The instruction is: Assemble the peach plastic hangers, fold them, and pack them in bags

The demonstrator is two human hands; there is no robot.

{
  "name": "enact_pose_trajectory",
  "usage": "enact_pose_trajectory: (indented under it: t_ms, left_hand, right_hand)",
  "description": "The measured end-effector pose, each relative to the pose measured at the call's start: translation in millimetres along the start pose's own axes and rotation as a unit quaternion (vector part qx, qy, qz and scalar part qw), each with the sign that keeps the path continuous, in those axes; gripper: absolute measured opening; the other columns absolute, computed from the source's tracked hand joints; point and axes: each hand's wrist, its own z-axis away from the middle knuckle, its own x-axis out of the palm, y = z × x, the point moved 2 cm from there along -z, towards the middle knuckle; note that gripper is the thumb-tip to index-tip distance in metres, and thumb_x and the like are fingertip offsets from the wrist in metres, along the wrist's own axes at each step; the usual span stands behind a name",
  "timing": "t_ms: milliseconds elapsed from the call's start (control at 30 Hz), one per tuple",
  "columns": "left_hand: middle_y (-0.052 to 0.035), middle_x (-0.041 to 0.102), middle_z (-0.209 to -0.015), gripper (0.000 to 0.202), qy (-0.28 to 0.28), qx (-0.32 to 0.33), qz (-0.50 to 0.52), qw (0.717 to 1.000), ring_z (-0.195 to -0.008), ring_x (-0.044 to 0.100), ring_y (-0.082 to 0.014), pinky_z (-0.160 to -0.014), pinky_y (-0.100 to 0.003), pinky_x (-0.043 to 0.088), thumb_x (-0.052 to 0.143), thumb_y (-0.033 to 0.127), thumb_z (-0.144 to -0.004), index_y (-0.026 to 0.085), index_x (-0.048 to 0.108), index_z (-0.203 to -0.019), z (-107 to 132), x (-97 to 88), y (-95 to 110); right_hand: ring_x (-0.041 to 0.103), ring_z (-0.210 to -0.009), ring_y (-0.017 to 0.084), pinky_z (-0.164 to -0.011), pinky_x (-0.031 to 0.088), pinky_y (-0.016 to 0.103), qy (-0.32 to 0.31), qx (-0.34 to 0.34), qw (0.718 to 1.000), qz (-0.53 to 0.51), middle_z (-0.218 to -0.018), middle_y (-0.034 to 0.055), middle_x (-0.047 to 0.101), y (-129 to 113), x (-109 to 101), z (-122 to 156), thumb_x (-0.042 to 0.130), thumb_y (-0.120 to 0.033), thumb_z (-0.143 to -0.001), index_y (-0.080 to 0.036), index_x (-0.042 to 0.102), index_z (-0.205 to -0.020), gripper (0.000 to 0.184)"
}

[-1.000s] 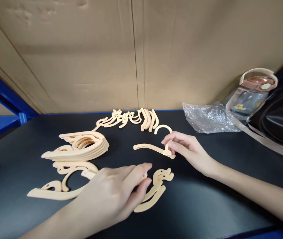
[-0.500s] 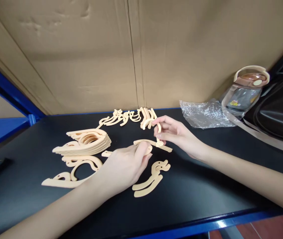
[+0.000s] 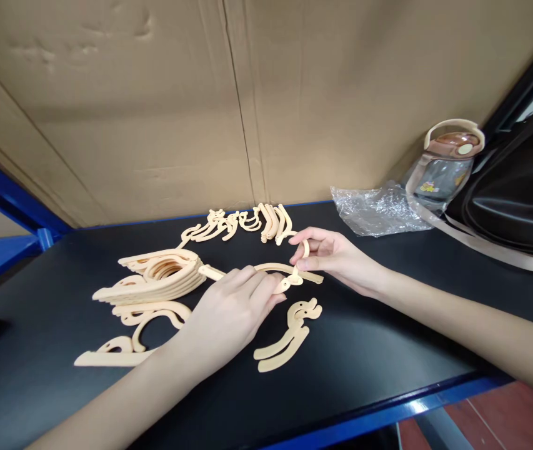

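My left hand [image 3: 238, 306] is closed on a beige plastic hanger arm [image 3: 212, 272]; its rounded end with a hole shows past my fingertips. My right hand [image 3: 332, 259] pinches a curved beige hanger hook [image 3: 296, 272], whose flat base meets the arm's rounded end. I cannot tell whether the two are joined. Behind them a long curved strip [image 3: 313, 277] lies on the black table. Nearer me rest a hook-shaped piece [image 3: 298, 310] and two curved arm pieces [image 3: 285, 353], side by side.
Left of my hands sits a stack of beige hanger pieces [image 3: 154, 290], with looser ones in front. Several hooks [image 3: 214, 225] and arms [image 3: 270, 223] line the back by the cardboard wall [image 3: 154, 125]. At right are a crumpled plastic bag [image 3: 373, 209], a strapped bottle [image 3: 447, 175] and a black bag [image 3: 514, 181].
The hook in my right hand has come down and left onto the end of the arm in my left hand. A gap between them has closed. The view has shifted slightly.
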Motion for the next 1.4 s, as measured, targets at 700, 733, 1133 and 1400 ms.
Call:
enact_pose_trajectory:
  t_ms: [700, 733, 1133, 1400]
  left_hand:
    - [-0.0028, 0.069, -0.084, 0.018, -0.007, 0.033, 0.012, 0.999, -0.082, 0.062, -0.0177, -0.086, -0.034, 0.041, 0.046, 0.020, -0.100, 0.014, 0.062, -0.101, 4, 5.2, 0]
    - [-0.0031, 0.070, -0.084, 0.018, -0.006, 0.035, 0.012, 0.999, -0.083, 0.062, -0.0176, -0.086, -0.034, 0.041, 0.046, 0.020, -0.100, 0.014, 0.062, -0.100, 4, 5.3, -1]
    - [-0.0014, 0.066, -0.077, 0.020, -0.005, 0.062, 0.004, 0.998, -0.071, 0.057, -0.0156, -0.078, -0.033, 0.039, 0.043, 0.020, -0.101, 0.013, 0.062, -0.097, 6, 2.9, -1]
    - [-0.0011, 0.062, -0.072, 0.021, -0.025, 0.070, -0.019, 0.997, -0.069, 0.055, -0.0165, -0.070, -0.033, 0.038, 0.044, 0.018, -0.100, 0.010, 0.061, -0.107, 9, 3.7, 1]
  right_hand:
    - [0.066, -0.074, 0.008, -0.067, 0.051, 0.022, -0.036, 0.008, 0.999, -0.016, -0.087, -0.0041, 0.070, 2, 4, 4, 0.079, -0.016, -0.075, -0.024, 0.066, -0.096, 0.025]
    - [0.066, -0.076, 0.009, -0.069, 0.051, 0.023, -0.037, 0.007, 0.999, -0.005, -0.089, -0.0030, 0.070, 2, 4, 4, 0.079, -0.017, -0.076, -0.024, 0.066, -0.096, 0.025]
    - [0.065, -0.074, 0.010, -0.072, 0.053, 0.026, -0.051, -0.019, 0.995, 0.085, -0.080, -0.0034, 0.067, -4, 5, 8, 0.078, -0.020, -0.077, -0.020, 0.060, -0.085, 0.019]
    - [0.067, -0.074, 0.012, -0.072, 0.054, 0.028, -0.023, -0.021, 0.994, 0.108, -0.082, -0.0024, 0.068, -8, 7, 11, 0.078, -0.019, -0.076, -0.022, 0.041, -0.072, 0.037]
